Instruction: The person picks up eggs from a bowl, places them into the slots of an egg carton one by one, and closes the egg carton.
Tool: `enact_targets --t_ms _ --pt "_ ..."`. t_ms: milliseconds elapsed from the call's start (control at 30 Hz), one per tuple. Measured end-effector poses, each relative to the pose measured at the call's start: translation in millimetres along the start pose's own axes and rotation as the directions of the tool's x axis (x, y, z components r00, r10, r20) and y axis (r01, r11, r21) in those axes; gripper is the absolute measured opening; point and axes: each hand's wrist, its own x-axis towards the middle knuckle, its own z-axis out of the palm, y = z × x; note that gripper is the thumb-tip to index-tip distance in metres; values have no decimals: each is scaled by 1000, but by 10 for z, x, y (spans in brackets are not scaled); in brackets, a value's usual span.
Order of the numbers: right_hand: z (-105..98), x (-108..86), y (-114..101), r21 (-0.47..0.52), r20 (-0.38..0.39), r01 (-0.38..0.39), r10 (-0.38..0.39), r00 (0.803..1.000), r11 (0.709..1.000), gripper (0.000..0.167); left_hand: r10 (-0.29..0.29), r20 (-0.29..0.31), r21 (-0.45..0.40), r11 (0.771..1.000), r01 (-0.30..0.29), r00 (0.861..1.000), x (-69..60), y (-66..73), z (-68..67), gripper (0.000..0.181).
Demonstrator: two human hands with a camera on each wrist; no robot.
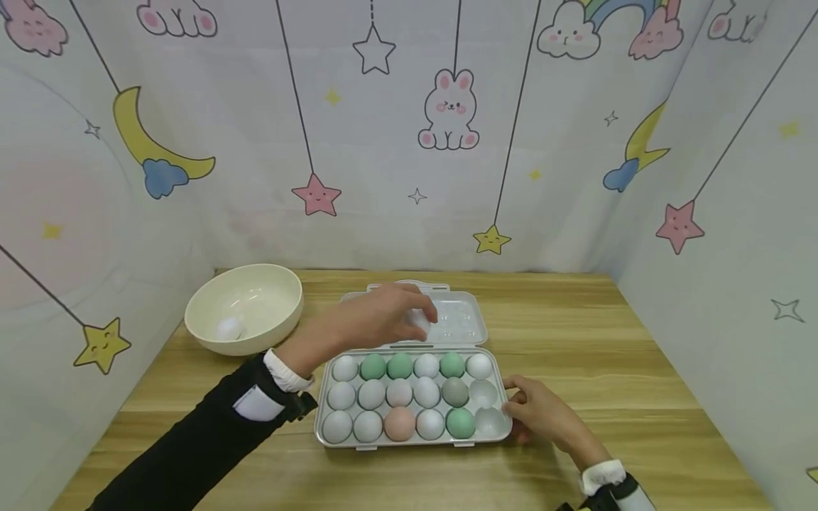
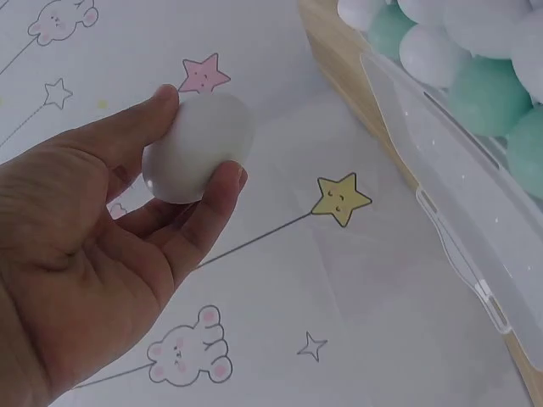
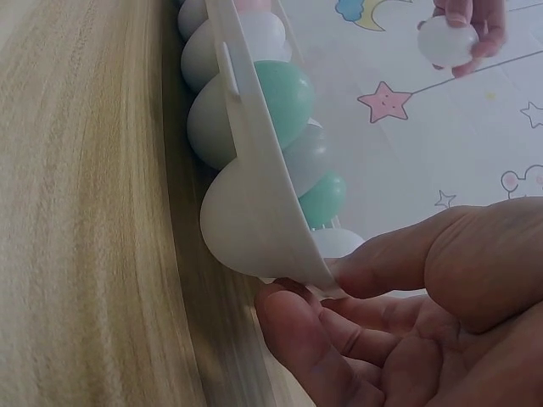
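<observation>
My left hand (image 1: 371, 316) holds a white egg (image 2: 204, 148) between thumb and fingertips, raised above the open lid (image 1: 465, 321) of an egg carton. The carton's tray (image 1: 492, 424) holds three rows of eggs, mostly white, with several green ones, a greyish one (image 1: 455, 392) and a peach one (image 1: 400, 424). At the right end, the middle and front cups are vacant. My right hand (image 1: 546, 415) pinches the tray's right rim between thumb and fingers, as the right wrist view shows.
A cream bowl (image 1: 271, 305) stands at the back left of the wooden table (image 1: 556, 312), with a white egg (image 1: 228, 328) inside. Behind and at the sides hangs a pale cloth (image 1: 383, 234) printed with stars, moons and bunnies.
</observation>
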Motion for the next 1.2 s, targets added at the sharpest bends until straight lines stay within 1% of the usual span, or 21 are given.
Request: enact_targets --t_ms 200,333,500,667,833,967,1067,1200 --pt "2 5 -2 3 5 9 -9 1000 1000 43 14 59 -8 1000 -14 998 219 147 218 24" --pt "-10 5 -14 4 4 7 -7 1000 1000 43 45 106 -5 999 -45 993 354 252 344 27" --pt "-23 13 -30 2 2 3 -3 1000 1000 43 87 158 29 995 -93 984 495 321 537 32" --pt "-30 25 -36 2 6 2 -2 1000 1000 41 79 197 67 993 -93 977 591 363 730 39" --pt "-23 10 -31 1 9 2 -2 1000 1000 40 59 213 83 993 -79 975 662 331 943 38" --pt "-15 0 -26 1 9 -2 2 1000 1000 40 30 222 93 994 -52 975 686 317 1079 36" --pt "-16 -3 -28 0 8 3 -3 1000 1000 40 6 215 118 992 -33 976 710 312 1172 36" --pt "-15 -17 -33 -6 9 0 0 1000 1000 41 7 194 163 986 -39 981 736 311 1281 36"
